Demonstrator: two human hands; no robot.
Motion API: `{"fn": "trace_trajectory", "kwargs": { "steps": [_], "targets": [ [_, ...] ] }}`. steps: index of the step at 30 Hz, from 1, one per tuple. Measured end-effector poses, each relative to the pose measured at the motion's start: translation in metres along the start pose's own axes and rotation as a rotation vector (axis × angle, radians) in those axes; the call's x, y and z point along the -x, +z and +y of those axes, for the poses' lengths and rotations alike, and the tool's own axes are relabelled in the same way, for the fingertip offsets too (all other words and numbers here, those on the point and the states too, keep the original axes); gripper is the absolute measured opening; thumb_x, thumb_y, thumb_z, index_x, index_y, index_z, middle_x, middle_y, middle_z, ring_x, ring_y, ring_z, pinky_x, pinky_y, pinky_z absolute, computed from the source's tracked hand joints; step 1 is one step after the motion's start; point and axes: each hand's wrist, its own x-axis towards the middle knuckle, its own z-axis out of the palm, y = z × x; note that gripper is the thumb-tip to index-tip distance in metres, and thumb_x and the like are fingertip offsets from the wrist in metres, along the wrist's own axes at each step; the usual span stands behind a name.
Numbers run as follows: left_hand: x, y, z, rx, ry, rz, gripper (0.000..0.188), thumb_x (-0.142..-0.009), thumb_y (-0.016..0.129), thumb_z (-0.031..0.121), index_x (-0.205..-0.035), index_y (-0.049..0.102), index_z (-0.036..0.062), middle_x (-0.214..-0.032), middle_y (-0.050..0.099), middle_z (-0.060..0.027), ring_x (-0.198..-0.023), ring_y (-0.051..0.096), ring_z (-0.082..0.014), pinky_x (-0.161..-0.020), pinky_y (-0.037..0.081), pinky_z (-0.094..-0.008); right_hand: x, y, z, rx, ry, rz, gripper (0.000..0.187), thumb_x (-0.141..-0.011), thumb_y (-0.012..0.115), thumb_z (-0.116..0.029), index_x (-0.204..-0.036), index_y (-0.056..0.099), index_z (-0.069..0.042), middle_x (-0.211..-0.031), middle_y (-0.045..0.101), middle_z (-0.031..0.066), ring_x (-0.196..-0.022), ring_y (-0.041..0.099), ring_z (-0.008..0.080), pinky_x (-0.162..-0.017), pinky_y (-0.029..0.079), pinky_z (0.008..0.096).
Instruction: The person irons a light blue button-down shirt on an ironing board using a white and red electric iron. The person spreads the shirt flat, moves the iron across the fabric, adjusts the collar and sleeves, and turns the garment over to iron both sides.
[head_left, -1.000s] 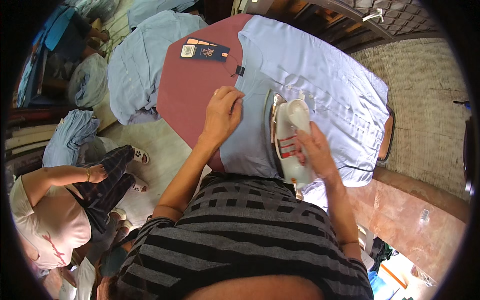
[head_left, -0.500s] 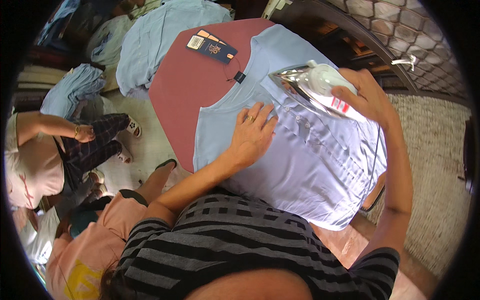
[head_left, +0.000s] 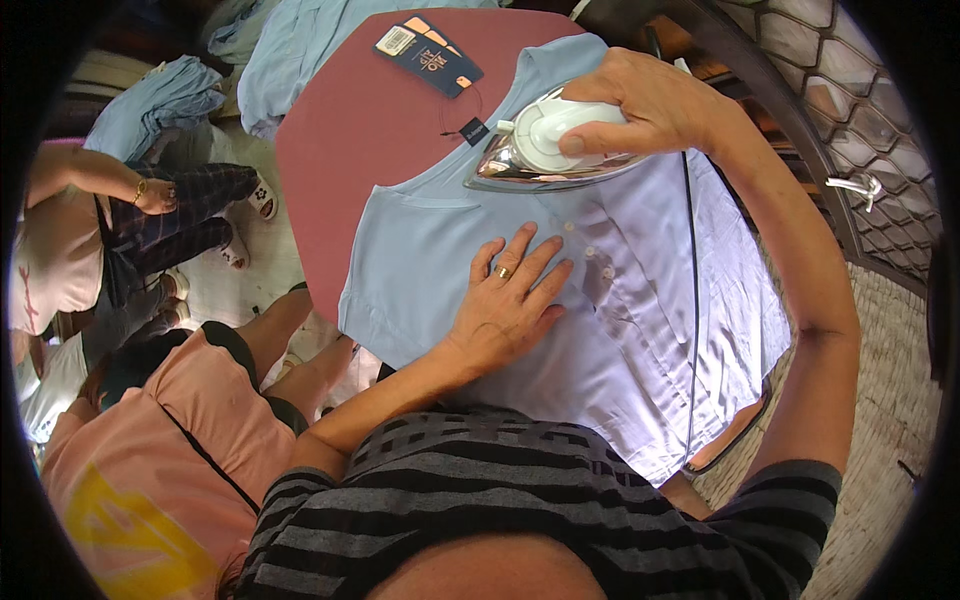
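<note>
Head view: a pale blue button-front blouse [head_left: 420,245] lies spread across a dark red ironing board [head_left: 335,160], its pressing apparently under way but unfinished. Nearest, the left hand [head_left: 505,320] rests palm down on the cloth, fingers spread and gripping nothing, just left of the small buttons [head_left: 590,252]. The fabric to that hand's left looks fairly smooth; on the right, ripples run beside the buttons toward the near hem, suggesting that stretch is left to do. A dark cord [head_left: 693,260] trails over that side. Farther out, the right hand [head_left: 660,105] curls around a white-and-silver electric iron [head_left: 545,140], tip pointing left, by the neckline; whether its whole soleplate meets the cloth cannot be told. Beyond the tip sits a black neck label [head_left: 473,131] and, farther, a navy hang tag [head_left: 428,57] on the board. At far left lies a heap of pale blue clothes [head_left: 325,50], looking rumpled.
</note>
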Motion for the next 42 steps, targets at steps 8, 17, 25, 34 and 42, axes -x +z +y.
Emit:
{"fn": "trace_trajectory", "kwargs": {
  "steps": [8, 17, 25, 34, 42],
  "targets": [
    [0.011, -0.019, -0.018, -0.024, -0.057, 0.133, 0.045, -0.079, 0.076, 0.023, -0.121, 0.065, 0.0131, -0.138, 0.054, -0.0078, -0.132, 0.048, -0.0329, -0.106, 0.03, -0.0484, 0.009, -0.007, 0.004, -0.004, -0.018, -0.019, 0.046, -0.086, 0.066, -0.042, -0.07, 0.053, -0.001, -0.057, 0.049, 0.0164, -0.049, 0.047, 0.0317, -0.051, 0.037, 0.0404],
    [0.017, -0.062, -0.082, -0.351, -0.358, 0.324, 0.041, -0.087, 0.069, 0.02, -0.126, 0.063, 0.0083, -0.137, 0.054, -0.0092, -0.132, 0.045, -0.0305, -0.105, 0.03, -0.0458, 0.015, -0.001, -0.001, -0.002, -0.028, -0.024, 0.041, -0.084, 0.068, -0.04, -0.074, 0.055, -0.002, -0.063, 0.052, 0.0158, -0.056, 0.055, 0.0353, -0.053, 0.04, 0.0391],
    [0.016, -0.061, -0.087, -0.33, -0.37, 0.337, 0.041, -0.086, 0.069, 0.017, -0.126, 0.063, 0.0085, -0.138, 0.054, -0.0086, -0.131, 0.044, -0.0297, -0.104, 0.03, -0.0455, 0.004, 0.015, -0.011, 0.114, -0.076, 0.136, 0.041, -0.084, 0.069, -0.04, -0.072, 0.06, -0.001, -0.064, 0.058, 0.0181, -0.058, 0.058, 0.0368, -0.055, 0.043, 0.0413],
    [-0.021, -0.094, -0.083, -0.164, -0.156, 0.357, 0.03, -0.084, 0.071, 0.013, -0.114, 0.068, 0.0096, -0.122, 0.059, -0.008, -0.116, 0.053, -0.0269, -0.099, 0.032, -0.0423, 0.077, -0.001, -0.008, -0.163, 0.45, 0.342, 0.043, -0.09, 0.064, -0.042, -0.09, 0.071, 0.001, -0.07, 0.066, 0.0142, -0.06, 0.061, 0.0227, -0.06, 0.046, 0.0347],
    [-0.017, -0.081, -0.083, -0.066, -0.123, 0.221, 0.029, -0.078, 0.076, 0.014, -0.106, 0.069, 0.0109, -0.117, 0.059, -0.0088, -0.114, 0.051, -0.0298, -0.097, 0.033, -0.0431, 0.029, 0.0, 0.011, -0.054, 0.595, 0.481, 0.05, -0.093, 0.059, -0.048, -0.091, 0.071, 0.001, -0.066, 0.063, 0.0156, -0.057, 0.058, 0.0217, -0.058, 0.045, 0.0369]
  ]
}}
